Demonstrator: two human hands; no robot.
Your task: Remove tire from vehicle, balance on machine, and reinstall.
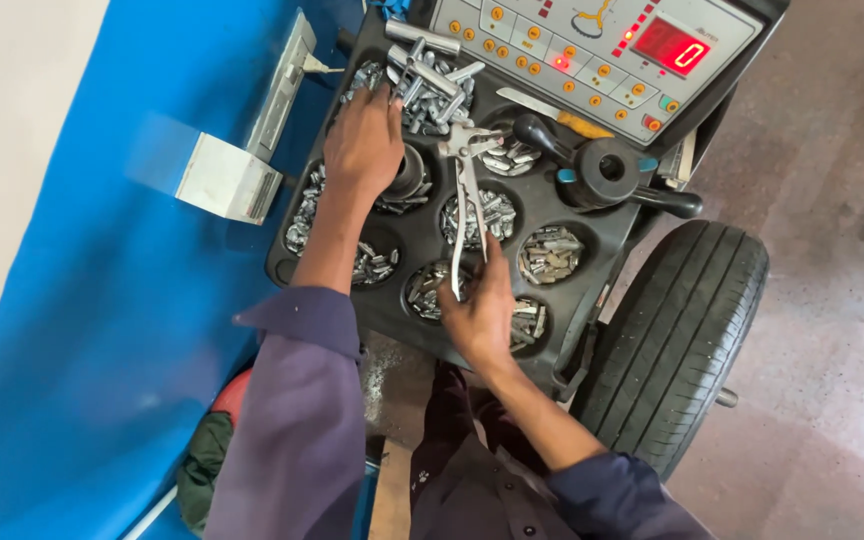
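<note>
Blue sheeting [92,320] fills the left of the view, with a small grey metal box [227,178] fixed to it. Just right of that stands a black tray [604,238] with round pockets, most of them holding small grey metal weights [550,254].

The left hand [364,140] reaches away from the body into the loose pile of weights at the tray's far left corner. Its fingers are curled down among them, and I cannot tell whether they have closed on 1. A dark cone-shaped part [412,178] sits just beside the wrist.

The right hand [480,315] is closed around the 2 handles of a pair of steel pliers [466,205], held over the middle pockets. The tool's long axis runs almost straight away from the person. Its head points toward the control panel [592,60] and its handles point back toward the body. The head lies just beside the left hand's fingertips, and whether it touches the pile is unclear.

By my reading, the step in hand is picking through the weights with the tool held ready. A next move would call for a firm pinch on 1 weight and for keeping the tool's head clear of the left fingers.

Right of the panel's red display [670,45], a black tyre [672,340] stands on a speckled floor [832,300].
</note>
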